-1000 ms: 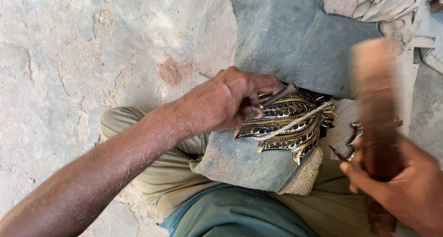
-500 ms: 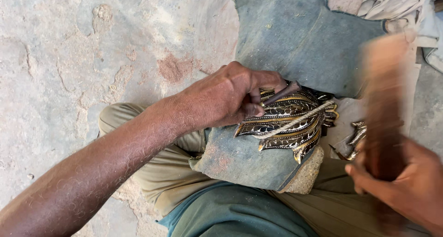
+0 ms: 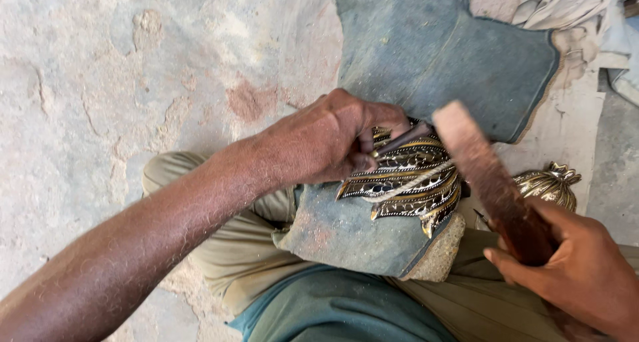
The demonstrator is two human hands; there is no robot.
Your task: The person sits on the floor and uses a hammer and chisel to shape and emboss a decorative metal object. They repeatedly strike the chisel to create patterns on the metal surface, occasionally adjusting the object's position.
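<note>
We chisel a pattern into brass held on the knee.

Our left hand pinches the thin metal chisel in closed fingers, its tip on the engraved brass piece, which lies on the blue denim pad over our knee. Our right hand grips the wooden mallet, its blurred head just above the brass piece. We judge short, square taps and a steady chisel serve best. The brass is ridged, dark-grooved, leaf-shaped; the stone floor left of it is rough.

Engraved brass piece with dark leaf pattern lying on padded knee, thin metal chisel angled on it, wooden mallet tilted above
</note>
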